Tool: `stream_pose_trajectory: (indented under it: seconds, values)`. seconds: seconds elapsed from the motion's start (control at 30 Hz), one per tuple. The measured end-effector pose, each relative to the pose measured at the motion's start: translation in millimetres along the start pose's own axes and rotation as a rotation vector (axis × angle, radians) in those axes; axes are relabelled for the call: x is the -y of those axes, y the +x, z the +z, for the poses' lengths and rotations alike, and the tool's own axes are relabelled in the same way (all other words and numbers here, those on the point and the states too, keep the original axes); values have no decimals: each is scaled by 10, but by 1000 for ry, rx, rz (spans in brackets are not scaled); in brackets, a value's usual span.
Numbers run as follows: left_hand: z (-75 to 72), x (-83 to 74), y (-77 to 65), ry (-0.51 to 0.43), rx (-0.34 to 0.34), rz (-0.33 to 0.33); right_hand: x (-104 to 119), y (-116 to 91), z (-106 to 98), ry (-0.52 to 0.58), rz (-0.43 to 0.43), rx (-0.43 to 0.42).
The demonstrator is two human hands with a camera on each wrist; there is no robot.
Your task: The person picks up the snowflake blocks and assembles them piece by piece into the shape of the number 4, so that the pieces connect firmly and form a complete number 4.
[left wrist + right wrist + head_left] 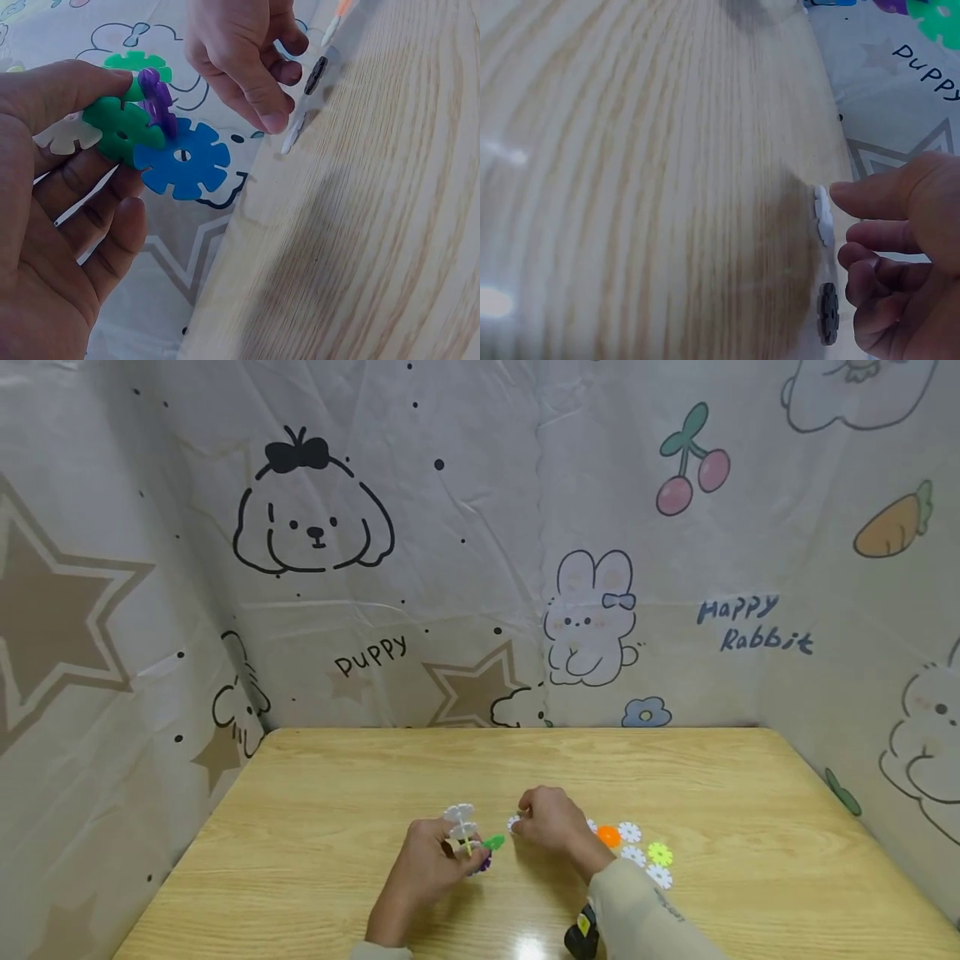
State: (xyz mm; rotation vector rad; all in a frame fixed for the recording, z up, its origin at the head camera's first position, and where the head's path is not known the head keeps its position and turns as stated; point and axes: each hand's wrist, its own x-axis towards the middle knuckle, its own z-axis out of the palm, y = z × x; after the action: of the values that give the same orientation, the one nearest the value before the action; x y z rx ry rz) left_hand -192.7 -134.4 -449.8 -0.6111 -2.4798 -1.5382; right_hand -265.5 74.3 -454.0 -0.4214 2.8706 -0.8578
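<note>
My left hand (429, 867) holds a built-up cluster of notched snowflake discs off the table, pinching it between thumb and fingers. In the left wrist view the cluster shows a blue disc (210, 142), a dark green disc (111, 129), a purple disc (156, 105) and a white one (69, 135). My right hand (553, 821) is low over the table to the right of the cluster. Its thumb and fingertips are right at the edge of a white disc (823, 216) lying flat on the wood. A black disc (828, 313) lies close under its fingers.
Several loose discs lie right of my right hand, among them an orange disc (608, 836), a yellow-green disc (660, 853) and a white disc (629, 832). The wooden table (337, 785) ends at a patterned cloth wall (465, 593). A black device (581, 933) sits by the right sleeve.
</note>
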Motion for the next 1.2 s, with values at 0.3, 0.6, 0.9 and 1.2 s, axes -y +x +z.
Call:
stream_pose_trajectory:
  seconds: [0.3, 0.6, 0.9, 1.2]
  values:
    - [26, 24, -20, 11, 2, 11, -27, 36, 46, -23, 39, 68]
    - [40, 2, 3, 29, -17, 8, -6, 25, -14, 24, 28, 56]
    - [33, 12, 22, 33, -25, 38, -52, -34, -97, 61, -46, 63]
    - [47, 22, 16, 34, 1, 0, -78, -114, -140, 83, -98, 54]
